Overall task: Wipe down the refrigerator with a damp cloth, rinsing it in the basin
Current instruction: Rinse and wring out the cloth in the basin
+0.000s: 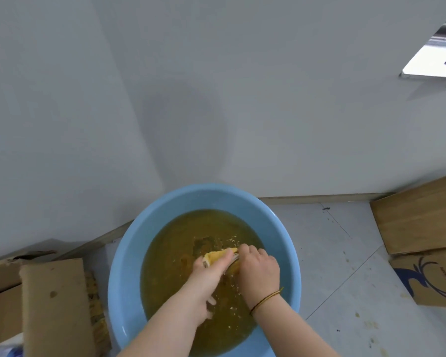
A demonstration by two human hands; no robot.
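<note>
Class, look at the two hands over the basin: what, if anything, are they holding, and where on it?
Both hold one yellow cloth above the murky water: the left hand grips its near end, the right hand its far end.

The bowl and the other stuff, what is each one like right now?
basin: upright on the floor, holding murky brown water
cloth: bunched up, gripped over the water
left hand: closed on the cloth
right hand: closed on the cloth
cardboard boxes: lying by the wall
</note>
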